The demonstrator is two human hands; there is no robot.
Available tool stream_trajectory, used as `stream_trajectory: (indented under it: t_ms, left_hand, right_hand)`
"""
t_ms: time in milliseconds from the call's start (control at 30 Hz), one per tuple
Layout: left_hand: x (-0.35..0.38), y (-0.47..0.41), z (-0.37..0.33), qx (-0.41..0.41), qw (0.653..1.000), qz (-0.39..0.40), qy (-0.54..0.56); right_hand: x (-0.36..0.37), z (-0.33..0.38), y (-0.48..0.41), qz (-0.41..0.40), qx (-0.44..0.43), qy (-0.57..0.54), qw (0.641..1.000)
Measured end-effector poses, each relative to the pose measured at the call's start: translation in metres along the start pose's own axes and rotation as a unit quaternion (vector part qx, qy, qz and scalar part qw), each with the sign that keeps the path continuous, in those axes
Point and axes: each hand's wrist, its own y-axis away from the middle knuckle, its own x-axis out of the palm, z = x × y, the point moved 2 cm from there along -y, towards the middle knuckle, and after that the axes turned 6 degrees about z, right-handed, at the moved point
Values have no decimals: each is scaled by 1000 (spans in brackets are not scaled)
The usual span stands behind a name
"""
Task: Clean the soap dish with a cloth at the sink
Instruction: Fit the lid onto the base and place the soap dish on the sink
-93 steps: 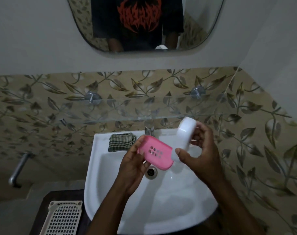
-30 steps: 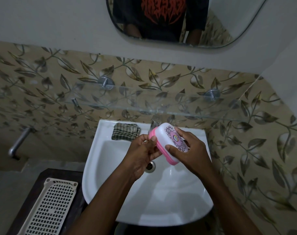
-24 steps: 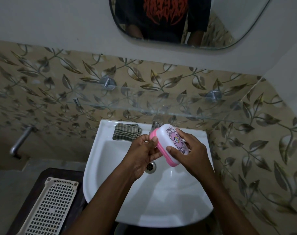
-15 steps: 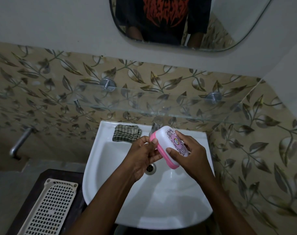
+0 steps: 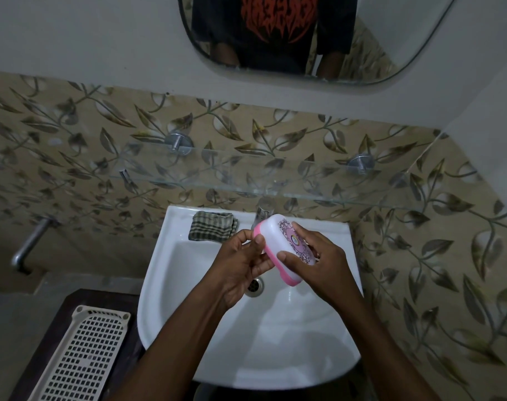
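Now the lid is back on the soap dish (image 5: 278,251); about three seconds ago the white lid was off in the right hand and the pink base was in the left. Since half a second ago, hardly anything has moved.

The soap dish is closed, with a white top and a pink bottom. It has a dark swirly sticker on the lid. It is tilted and held up in the air over the sink (image 5: 188,314), just above the drain (image 5: 255,285).

The left hand (image 5: 239,270) holds the dish from its 9 o'clock side. Its fingers are curled, and the thumb tip presses on the pink edge. The right hand (image 5: 323,266) holds it from the 3 o'clock side. Its fingers lie over the sticker and its thumb is on the white lid. Both hands are closed on the dish.

The cloth (image 5: 213,226) is green and checked. It lies folded on the back rim of the sink, at 10 o'clock from the dish, and no hand touches it. The tap (image 5: 263,214) peeks out just behind the dish at 12 o'clock.

A glass shelf (image 5: 304,183) runs along the leafy wall above the sink. A mirror (image 5: 391,39) hangs higher up and shows a person in a dark shirt with red print. A cream plastic tray (image 5: 84,354) with small holes sits at 7 o'clock, beside the sink. A metal pipe (image 5: 29,247) sticks out of the wall far over at 9 o'clock.
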Motion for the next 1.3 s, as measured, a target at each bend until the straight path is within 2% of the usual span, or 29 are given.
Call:
stream_trajectory:
  t_ms: [333,500,567,700,800,933,1100,1300]
  left_hand:
    - [5,4,-10,10,999,-17,27]
    - [12,10,-32,55,993,-2,105]
    - [10,13,-38,71,994,-5,80]
    - [2,13,-53,146,988,-31,-47]
    - [8,16,-74,203,963,-27,-175]
    - [23,13,-102,243,914,-32,-324]
    - [35,-5,-126,267,834,-62,-479]
    - [34,-41,-131,286,752,-100,-585]
  right_hand:
    - [2,10,-10,38,12,28,999]
    - [-1,24,-5,6,-11,-96,995]
    - [-4,31,-5,-1,-32,-107,994]
    - [-20,45,-15,-19,-56,-138,989]
    - [-35,54,-26,-39,-65,-134,988]
    - [-51,62,-46,-28,-68,-132,988]
    - [-68,71,-75,-2,-86,-83,993]
    - [-67,60,-116,0,-77,27,997]
